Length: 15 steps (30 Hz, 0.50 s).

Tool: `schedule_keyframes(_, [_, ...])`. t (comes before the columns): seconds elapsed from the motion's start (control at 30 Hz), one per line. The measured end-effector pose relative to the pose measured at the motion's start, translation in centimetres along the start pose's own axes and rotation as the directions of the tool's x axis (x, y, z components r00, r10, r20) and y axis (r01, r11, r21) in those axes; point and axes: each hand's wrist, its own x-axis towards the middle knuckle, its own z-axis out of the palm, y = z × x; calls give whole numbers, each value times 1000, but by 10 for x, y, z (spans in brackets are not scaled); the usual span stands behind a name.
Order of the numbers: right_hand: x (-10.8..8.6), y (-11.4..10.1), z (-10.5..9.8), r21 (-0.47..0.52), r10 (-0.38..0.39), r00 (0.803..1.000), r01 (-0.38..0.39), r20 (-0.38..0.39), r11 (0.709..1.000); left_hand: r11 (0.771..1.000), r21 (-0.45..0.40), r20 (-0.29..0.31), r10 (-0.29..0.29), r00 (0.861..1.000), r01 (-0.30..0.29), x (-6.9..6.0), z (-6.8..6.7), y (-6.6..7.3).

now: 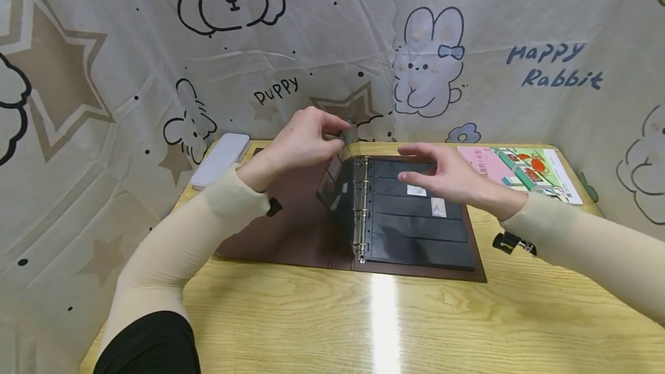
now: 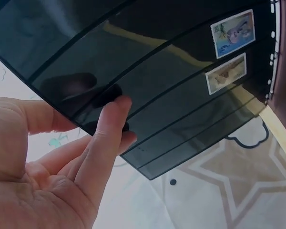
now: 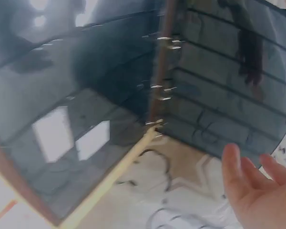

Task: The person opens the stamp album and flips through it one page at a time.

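Note:
A ring-bound stamp album (image 1: 415, 247) with black pocket pages lies spread on the wooden table. My left hand (image 1: 312, 137) pinches the outer edge of a raised album page (image 2: 157, 100), thumb on one side and fingers on the other. Two stamps, a bluish stamp (image 2: 232, 33) and a brownish stamp (image 2: 226, 74), show near the punched edge in the left wrist view. Over the right-hand page my right hand (image 1: 447, 175) hovers with fingers apart, holding nothing. Below it, a small stamp (image 1: 439, 207) sits in a pocket; another stamp (image 1: 415, 190) is partly covered by the hand.
Metal rings (image 1: 361, 206) run down the album's middle. A white box (image 1: 220, 160) stands at the back left. Behind the right hand lies a colourful picture book (image 1: 530, 169). A printed cloth (image 1: 332, 45) hangs around the table's back and sides.

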Motion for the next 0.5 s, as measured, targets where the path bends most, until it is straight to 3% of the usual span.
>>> schedule_keyframes(0.2, [-15, 40, 6, -188, 94, 995, -87, 29, 978, 1000, 5, -3, -28, 1000, 28, -10, -7, -16])
schedule_keyframes(0.33, [-22, 63, 10, -270, 109, 992, -89, 59, 959, 999, 10, -36, -38, 999, 38, -16, -9, -28])
schedule_keyframes(0.5, [-28, 83, 15, -340, 111, 989, -71, 101, 938, 995, -39, -31, -89, 996, 88, -23, -10, -41])
